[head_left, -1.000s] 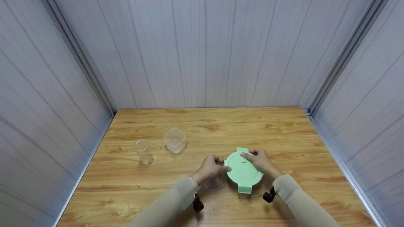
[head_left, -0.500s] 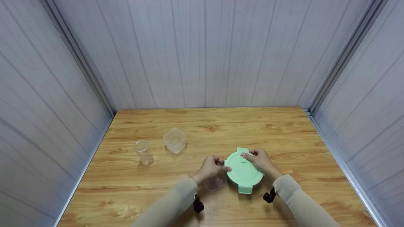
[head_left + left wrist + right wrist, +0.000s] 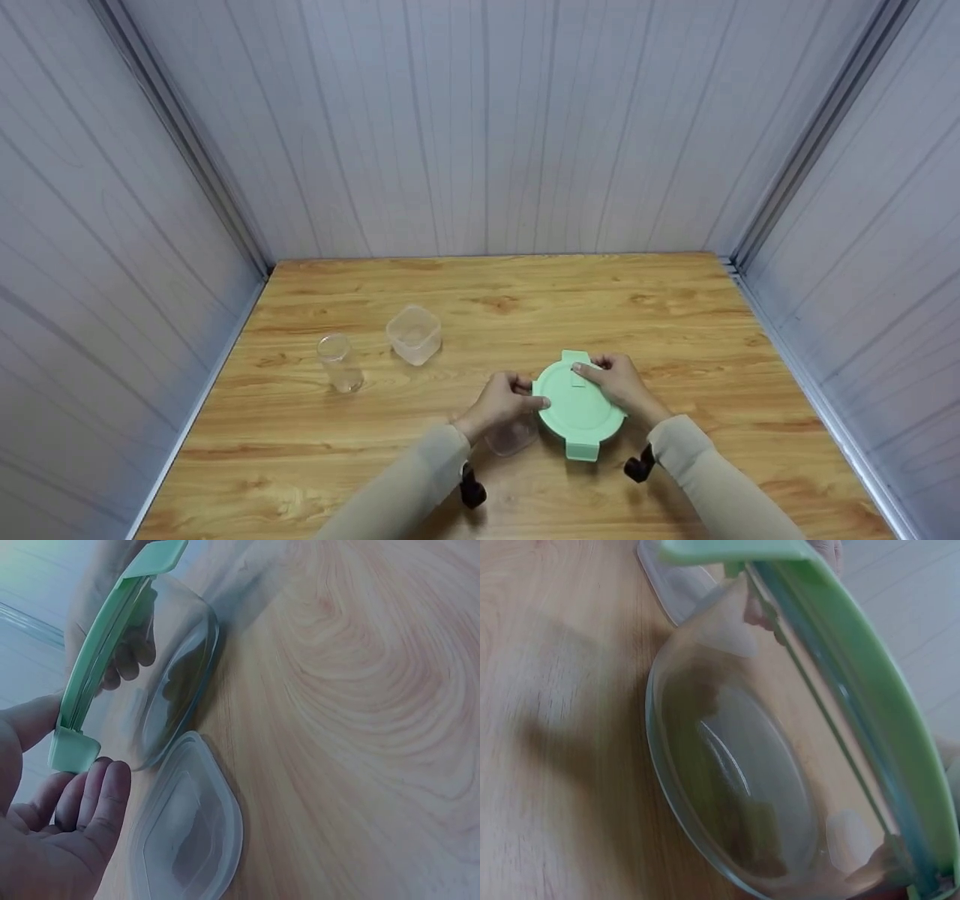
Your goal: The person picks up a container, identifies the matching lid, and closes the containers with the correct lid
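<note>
A round glass food container (image 3: 727,757) wears a light green lid (image 3: 581,411) with flap-like tabs around its rim. On its left side my left hand (image 3: 499,403) pinches a tab (image 3: 75,751), thumb on the lid's edge and fingertips under the flap. Across the far right edge, my right hand (image 3: 622,384) holds the container, its thumb lying on the lid near a small rectangular mark. Through the glass, the left wrist view shows curled fingers (image 3: 124,664) of the right hand. A clear plastic lid (image 3: 191,829) lies flat beside the container, partly under the left hand.
Further left and back on the wooden table (image 3: 615,307) stand a translucent square plastic container (image 3: 415,335) and a clear glass jar (image 3: 342,364). Pale panel walls (image 3: 480,135) enclose the table at the back and both sides.
</note>
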`<state>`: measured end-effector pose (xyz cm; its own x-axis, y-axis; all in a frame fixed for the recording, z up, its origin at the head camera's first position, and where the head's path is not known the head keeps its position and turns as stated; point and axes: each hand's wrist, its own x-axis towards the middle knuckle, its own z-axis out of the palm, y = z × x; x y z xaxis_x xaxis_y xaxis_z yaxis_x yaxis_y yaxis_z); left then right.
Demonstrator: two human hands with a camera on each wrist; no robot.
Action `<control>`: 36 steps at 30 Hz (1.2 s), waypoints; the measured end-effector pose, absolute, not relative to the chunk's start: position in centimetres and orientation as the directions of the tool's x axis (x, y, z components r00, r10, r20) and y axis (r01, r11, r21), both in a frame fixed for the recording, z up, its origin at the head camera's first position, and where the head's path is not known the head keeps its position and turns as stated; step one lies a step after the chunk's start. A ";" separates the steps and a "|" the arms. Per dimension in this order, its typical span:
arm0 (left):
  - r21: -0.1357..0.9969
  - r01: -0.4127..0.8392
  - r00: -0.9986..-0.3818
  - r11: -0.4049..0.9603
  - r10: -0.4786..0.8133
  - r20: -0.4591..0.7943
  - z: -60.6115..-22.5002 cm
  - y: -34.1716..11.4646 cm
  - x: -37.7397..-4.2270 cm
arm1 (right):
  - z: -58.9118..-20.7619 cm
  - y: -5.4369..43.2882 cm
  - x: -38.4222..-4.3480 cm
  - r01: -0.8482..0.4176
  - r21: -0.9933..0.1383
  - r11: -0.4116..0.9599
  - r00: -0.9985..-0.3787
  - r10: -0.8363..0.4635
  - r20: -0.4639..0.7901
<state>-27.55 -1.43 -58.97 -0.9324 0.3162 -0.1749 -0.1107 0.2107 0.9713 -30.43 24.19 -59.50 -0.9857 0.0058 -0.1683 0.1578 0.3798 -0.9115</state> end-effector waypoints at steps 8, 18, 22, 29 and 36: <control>0.966 -0.125 -0.934 0.225 0.303 -0.191 -58.8 -1.3 -27.3 | -59.4 24.2 -30.4 0.171 -0.915 0.366 -0.983 0.006 -0.181; 0.966 -0.146 -0.929 0.213 0.305 -0.208 -58.7 -1.2 -26.8 | -59.2 24.1 -30.2 0.180 -0.910 0.372 -0.983 0.027 -0.184; 0.959 -0.152 -0.932 0.241 0.288 -0.221 -58.4 -1.1 -26.7 | -58.8 24.0 -30.2 0.181 -0.903 0.390 -0.981 0.012 -0.192; 0.944 -0.209 -0.921 0.254 0.272 -0.278 -57.9 -1.0 -26.2 | -57.3 24.4 -30.7 0.159 -0.853 0.497 -0.970 -0.081 -0.229; 0.951 -0.194 -0.918 0.241 0.296 -0.263 -57.6 -0.9 -25.8 | -55.7 24.5 -31.9 0.034 -0.802 0.597 -0.945 -0.242 -0.220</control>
